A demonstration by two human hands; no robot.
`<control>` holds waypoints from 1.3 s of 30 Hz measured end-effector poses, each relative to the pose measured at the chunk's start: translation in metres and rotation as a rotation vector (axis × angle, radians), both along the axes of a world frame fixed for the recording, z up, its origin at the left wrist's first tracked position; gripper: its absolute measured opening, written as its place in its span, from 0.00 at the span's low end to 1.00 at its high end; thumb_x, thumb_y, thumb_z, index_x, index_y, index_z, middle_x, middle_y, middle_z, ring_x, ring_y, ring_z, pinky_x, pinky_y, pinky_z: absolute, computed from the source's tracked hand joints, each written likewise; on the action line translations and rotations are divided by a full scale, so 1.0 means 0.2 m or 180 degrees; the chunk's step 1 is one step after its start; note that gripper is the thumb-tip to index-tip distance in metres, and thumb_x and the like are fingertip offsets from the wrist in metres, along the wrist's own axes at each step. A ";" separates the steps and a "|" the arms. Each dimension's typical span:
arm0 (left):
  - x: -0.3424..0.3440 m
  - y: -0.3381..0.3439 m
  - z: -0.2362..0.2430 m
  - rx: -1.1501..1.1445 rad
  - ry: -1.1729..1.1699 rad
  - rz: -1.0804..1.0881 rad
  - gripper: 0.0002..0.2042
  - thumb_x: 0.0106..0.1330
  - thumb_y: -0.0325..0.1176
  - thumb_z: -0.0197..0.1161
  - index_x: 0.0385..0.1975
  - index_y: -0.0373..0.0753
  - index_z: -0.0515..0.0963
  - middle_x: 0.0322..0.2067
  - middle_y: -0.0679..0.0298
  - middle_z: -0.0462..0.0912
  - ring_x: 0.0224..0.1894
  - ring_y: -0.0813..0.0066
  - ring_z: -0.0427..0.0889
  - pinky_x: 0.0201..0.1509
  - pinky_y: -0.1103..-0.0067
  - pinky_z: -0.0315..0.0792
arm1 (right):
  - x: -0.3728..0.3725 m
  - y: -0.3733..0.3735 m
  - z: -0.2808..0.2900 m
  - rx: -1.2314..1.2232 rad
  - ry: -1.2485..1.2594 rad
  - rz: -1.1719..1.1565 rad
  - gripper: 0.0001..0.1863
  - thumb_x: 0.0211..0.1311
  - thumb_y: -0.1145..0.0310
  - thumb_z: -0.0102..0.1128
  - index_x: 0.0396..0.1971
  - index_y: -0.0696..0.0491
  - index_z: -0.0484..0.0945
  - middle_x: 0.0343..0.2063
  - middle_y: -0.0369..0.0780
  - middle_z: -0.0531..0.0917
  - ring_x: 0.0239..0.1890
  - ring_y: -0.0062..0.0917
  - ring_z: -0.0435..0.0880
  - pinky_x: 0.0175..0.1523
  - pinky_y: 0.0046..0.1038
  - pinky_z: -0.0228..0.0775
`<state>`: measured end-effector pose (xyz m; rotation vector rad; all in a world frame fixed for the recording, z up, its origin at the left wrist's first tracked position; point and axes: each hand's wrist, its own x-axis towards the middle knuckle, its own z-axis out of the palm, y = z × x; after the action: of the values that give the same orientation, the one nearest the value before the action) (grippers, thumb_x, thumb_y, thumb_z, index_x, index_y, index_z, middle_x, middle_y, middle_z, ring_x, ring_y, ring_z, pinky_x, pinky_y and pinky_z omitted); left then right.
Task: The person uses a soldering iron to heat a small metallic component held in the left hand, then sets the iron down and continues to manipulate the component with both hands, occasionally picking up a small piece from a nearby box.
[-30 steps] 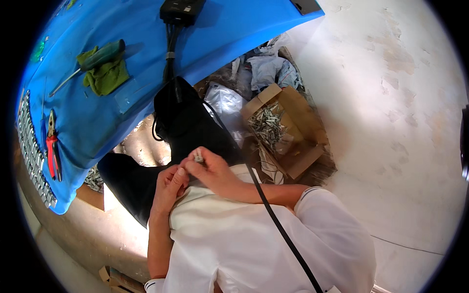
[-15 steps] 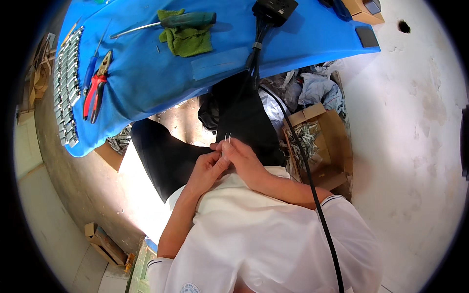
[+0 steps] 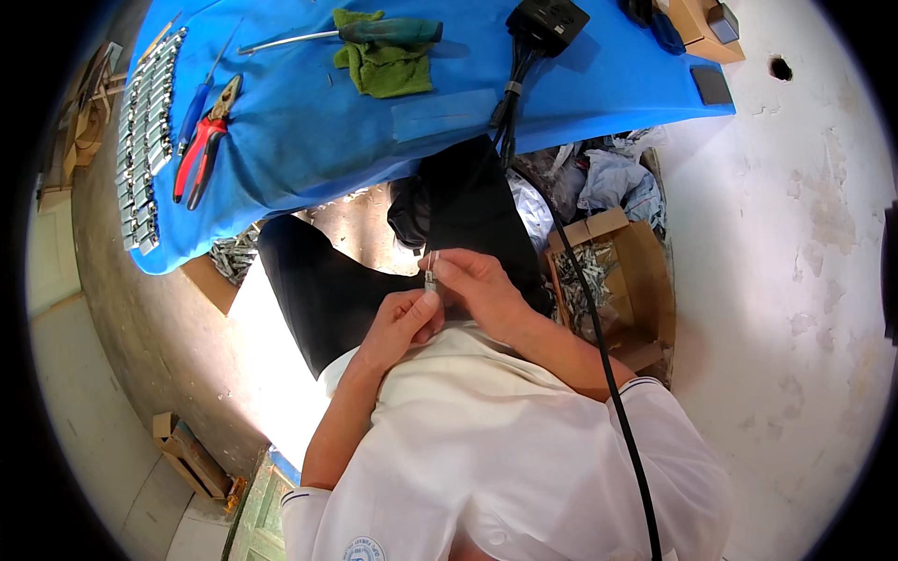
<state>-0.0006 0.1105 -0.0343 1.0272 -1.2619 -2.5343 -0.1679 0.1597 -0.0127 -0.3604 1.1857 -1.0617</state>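
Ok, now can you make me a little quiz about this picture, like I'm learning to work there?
1. What does the handle of the long screwdriver with the dark green handle rest on?
A) an open brown cardboard box
B) a crumpled green cloth
C) a white shirt
2. True or false: the metal pliers with red-and-black handles are in the person's right hand.
3. Fill in the number: ___ bare hands hold the small pale narrow piece.

Key:
1. B.
2. False; the pliers lie on the blue-covered table.
3. Two: the left hand and the right hand.
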 end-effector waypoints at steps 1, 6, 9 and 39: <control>0.00 0.01 -0.01 0.0019 0.0027 0.0000 0.24 0.67 0.53 0.53 0.23 0.36 0.75 0.20 0.71 0.73 0.21 0.88 0.65 0.23 0.88 0.58 | 0.00 0.01 -0.01 0.0021 -0.0066 -0.0036 0.16 0.67 0.60 0.53 0.44 0.58 0.77 0.29 0.33 0.78 0.31 0.15 0.76 0.38 0.19 0.71; 0.00 0.03 0.00 -0.0216 -0.0003 -0.0017 0.22 0.66 0.51 0.56 0.21 0.36 0.75 0.18 0.72 0.71 0.19 0.89 0.63 0.22 0.88 0.55 | 0.01 0.04 -0.03 -0.0007 -0.0301 -0.0194 0.15 0.67 0.62 0.54 0.45 0.57 0.76 0.31 0.33 0.78 0.31 0.14 0.76 0.37 0.19 0.72; -0.02 0.05 0.03 -0.0221 0.0017 0.0085 0.21 0.67 0.49 0.56 0.20 0.37 0.74 0.16 0.75 0.68 0.18 0.90 0.60 0.21 0.87 0.51 | -0.03 0.03 0.02 -0.0102 -0.0165 -0.0030 0.12 0.66 0.64 0.54 0.43 0.55 0.77 0.29 0.32 0.77 0.30 0.14 0.76 0.36 0.18 0.72; 0.08 0.25 0.14 0.0885 0.0957 0.0664 0.26 0.69 0.58 0.40 0.36 0.36 0.68 0.15 0.72 0.60 0.15 0.83 0.56 0.18 0.85 0.51 | 0.08 0.16 0.09 -0.0242 -0.0388 0.0041 0.10 0.64 0.65 0.59 0.32 0.58 0.77 0.23 0.37 0.80 0.22 0.17 0.79 0.27 0.19 0.73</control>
<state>0.0162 0.1613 -0.0063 0.7363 -0.7024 -2.6184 -0.1526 0.1925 0.0051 -0.3570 1.0353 -1.1043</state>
